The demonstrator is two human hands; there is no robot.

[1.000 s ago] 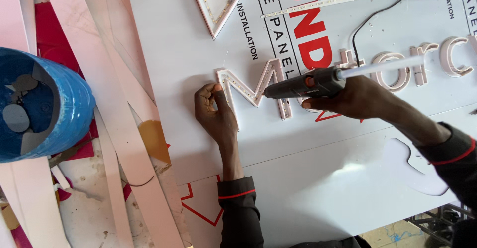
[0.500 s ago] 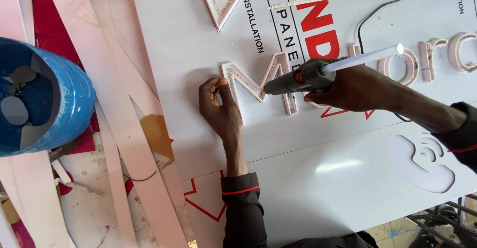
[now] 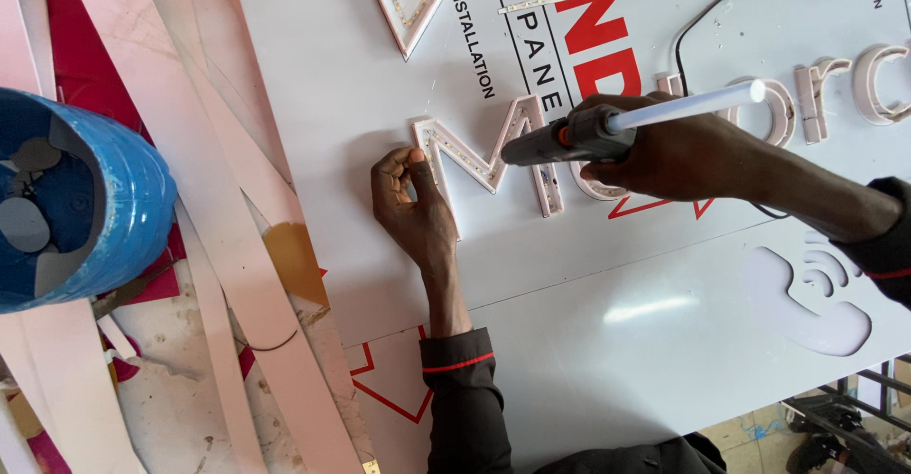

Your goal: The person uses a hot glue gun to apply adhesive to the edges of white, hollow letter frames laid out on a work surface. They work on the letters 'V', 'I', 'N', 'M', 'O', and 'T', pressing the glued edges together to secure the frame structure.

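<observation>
We see a hollow channel letter, shaped like a capital M and lined inside with a strip of small lights, lying flat on a white printed panel. The left hand rests at the letter's left leg, fingers curled and thumb pressed against the outer wall. The right hand is wrapped tight around a glue gun, its nozzle over the letter's right half and a white glue stick jutting from its back. More letters run to the right. A blue barrel stands well apart on the left, beside pale plastic strips.
</observation>
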